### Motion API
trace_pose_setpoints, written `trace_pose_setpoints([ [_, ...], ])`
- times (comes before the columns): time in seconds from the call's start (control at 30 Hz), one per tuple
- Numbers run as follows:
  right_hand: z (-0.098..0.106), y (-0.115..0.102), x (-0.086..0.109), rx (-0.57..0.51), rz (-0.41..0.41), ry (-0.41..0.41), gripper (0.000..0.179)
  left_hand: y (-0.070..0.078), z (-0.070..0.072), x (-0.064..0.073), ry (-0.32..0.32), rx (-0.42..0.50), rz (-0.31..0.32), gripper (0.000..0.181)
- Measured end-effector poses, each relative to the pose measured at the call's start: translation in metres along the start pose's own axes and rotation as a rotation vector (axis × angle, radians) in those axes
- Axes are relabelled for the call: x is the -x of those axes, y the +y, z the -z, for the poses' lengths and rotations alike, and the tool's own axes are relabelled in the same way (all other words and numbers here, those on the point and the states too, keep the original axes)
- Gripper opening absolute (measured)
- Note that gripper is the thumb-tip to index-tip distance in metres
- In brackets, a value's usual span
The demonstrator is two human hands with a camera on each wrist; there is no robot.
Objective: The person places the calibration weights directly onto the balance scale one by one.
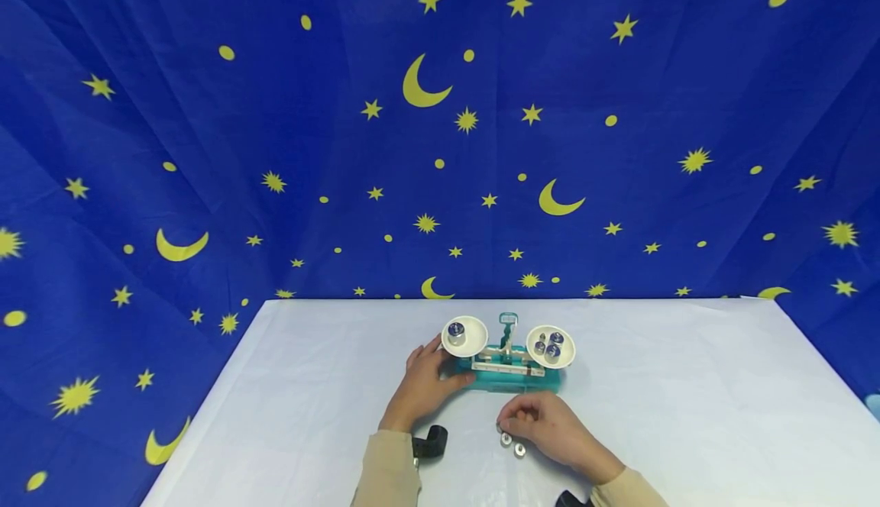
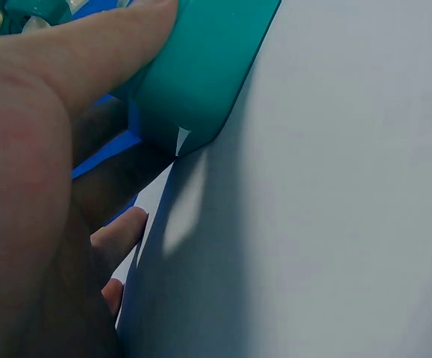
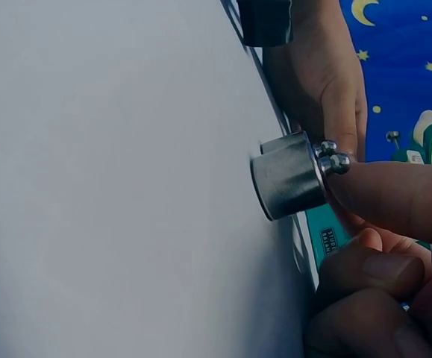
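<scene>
A teal balance scale (image 1: 517,382) with two white pans stands on the table. My left hand (image 1: 425,386) holds the left end of its base, the thumb (image 2: 119,45) lying along the teal plastic. One large metal weight (image 1: 457,334) sits in the left pan (image 1: 474,344); several smaller weights (image 1: 553,352) are in the right pan (image 1: 566,354). In front of the base, my right hand (image 1: 546,424) has curled fingers, thumb and index finger pinching a small metal weight, mostly hidden. Two knobbed metal weights (image 3: 286,183) stand on the table right beside those fingertips.
The white-covered table (image 1: 275,400) reaches back to a blue curtain (image 1: 330,148) with yellow moons and stars. A black strap device (image 1: 431,443) is on the left wrist, and another (image 1: 571,499) shows by the right wrist.
</scene>
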State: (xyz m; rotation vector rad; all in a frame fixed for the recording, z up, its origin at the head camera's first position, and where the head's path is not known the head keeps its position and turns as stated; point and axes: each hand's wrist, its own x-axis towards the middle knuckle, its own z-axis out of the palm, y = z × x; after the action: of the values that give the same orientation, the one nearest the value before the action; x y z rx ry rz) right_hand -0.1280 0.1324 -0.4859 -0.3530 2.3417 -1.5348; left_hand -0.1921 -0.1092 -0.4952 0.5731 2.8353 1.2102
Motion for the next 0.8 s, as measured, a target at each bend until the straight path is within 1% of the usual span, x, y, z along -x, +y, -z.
trace_pose_setpoints([
  [0.13, 0.0001, -0.0007, 0.0001, 0.004, 0.005, 0.012, 0.014, 0.0003, -0.0002, -0.0002, -0.001, 0.012, 0.001, 0.064],
  [0.3, -0.0001, -0.0024, 0.0002, -0.01, -0.014, 0.019, 0.015, -0.0003, -0.0005, -0.0004, 0.001, 0.012, 0.005, 0.064],
  [0.53, -0.001, -0.0027, -0.0016, -0.019, -0.004, 0.031, 0.016, -0.0003, 0.0011, -0.0009, 0.011, 0.015, -0.013, 0.065],
  [0.73, -0.0012, -0.003, -0.001, -0.018, -0.014, 0.034, 0.016, -0.0011, 0.0002, 0.0, 0.002, 0.023, 0.012, 0.064],
  [0.8, -0.0012, -0.0033, -0.0004, -0.017, -0.003, 0.036, 0.016, -0.0012, 0.0, 0.0, 0.0, 0.021, 0.016, 0.064],
])
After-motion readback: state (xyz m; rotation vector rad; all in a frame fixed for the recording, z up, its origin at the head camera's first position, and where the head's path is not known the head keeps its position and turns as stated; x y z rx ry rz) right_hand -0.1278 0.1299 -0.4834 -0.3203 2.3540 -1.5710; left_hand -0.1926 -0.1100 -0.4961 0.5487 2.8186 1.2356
